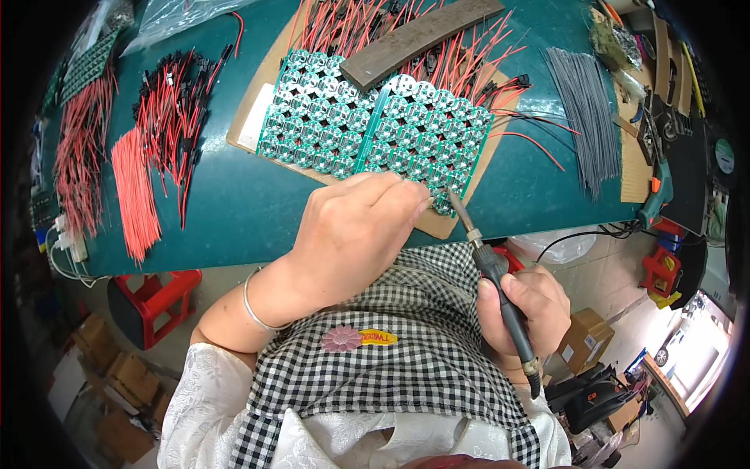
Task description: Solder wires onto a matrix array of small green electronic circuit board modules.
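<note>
The right hand [544, 310] grips the soldering iron [492, 267], best steadied at the circuit board [426, 139] beyond the left hand [351, 223], whose curled fingers hide any pinch.

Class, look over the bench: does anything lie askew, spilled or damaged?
The dark bar lies aslant across the red wires and the upper edge of the green circuit boards, out of line with their rows, so looks askew. No spill or damage stands out.

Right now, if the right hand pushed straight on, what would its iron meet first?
The soldering iron would likely meet the green circuit boards first, near their lower right; depth is unclear.
</note>
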Demonstrator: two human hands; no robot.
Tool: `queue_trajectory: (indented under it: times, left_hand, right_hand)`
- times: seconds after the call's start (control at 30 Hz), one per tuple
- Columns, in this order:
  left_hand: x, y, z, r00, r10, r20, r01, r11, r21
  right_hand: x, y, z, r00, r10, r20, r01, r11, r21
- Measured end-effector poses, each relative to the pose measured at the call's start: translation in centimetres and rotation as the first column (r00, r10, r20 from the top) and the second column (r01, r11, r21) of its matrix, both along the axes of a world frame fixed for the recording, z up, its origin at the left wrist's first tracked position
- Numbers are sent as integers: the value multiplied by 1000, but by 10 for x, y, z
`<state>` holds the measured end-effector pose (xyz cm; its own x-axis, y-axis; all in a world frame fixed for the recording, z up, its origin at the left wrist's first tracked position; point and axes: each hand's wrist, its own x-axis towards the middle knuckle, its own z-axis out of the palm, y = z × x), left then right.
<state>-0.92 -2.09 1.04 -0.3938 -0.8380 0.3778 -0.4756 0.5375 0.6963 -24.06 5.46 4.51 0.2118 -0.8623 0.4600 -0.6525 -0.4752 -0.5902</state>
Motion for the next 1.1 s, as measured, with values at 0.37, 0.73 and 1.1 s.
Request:
queue_trajectory:
  times: [0.37, 0.73, 1.1]
  left_hand:
    - [-6, -2, -2, 995, 13, 101, -16, 999, 30]
    - [1, -4, 14, 998, 62, -24, -61, 997, 39]
    - [-9, -18, 18, 998, 56, -10, -56, 998, -35]
  right_hand:
    - [10, -2, 12, 988, 69, -136, -72, 997, -13]
    - [13, -8, 20, 976, 110, -186, -115, 993, -15]
    - [-11, -6, 18, 996, -49, 73, 49, 999, 10]
